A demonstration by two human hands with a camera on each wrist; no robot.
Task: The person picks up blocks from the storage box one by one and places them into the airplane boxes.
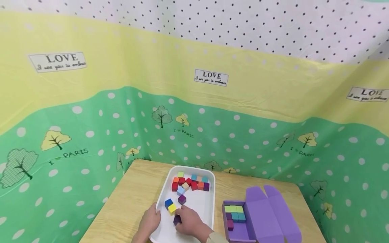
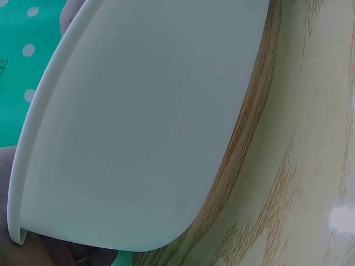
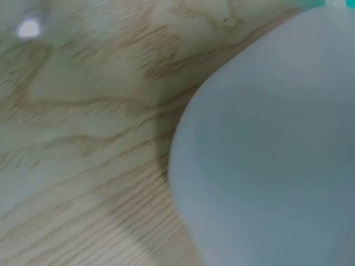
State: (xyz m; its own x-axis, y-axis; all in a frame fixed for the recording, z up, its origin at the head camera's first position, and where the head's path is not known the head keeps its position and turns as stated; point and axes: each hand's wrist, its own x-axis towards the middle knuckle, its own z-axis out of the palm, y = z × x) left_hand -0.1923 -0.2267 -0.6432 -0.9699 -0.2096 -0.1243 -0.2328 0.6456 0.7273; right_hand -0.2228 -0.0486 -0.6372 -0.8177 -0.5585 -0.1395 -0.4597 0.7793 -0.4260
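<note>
While the left hand [image 1: 150,218] grips the white tray [image 1: 202,204] by its rim, the right hand [image 1: 189,221] pinches a dark cube [image 1: 177,220] in its near half — probably light, stiff; best taken by opposite faces.

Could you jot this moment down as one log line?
left hand: grips tray | right hand: fingers around dark cube | box: open | cubes: in tray and box

White tray [image 1: 203,206], multicoloured cubes [image 1: 193,185] mostly clustered toward its far end
</note>
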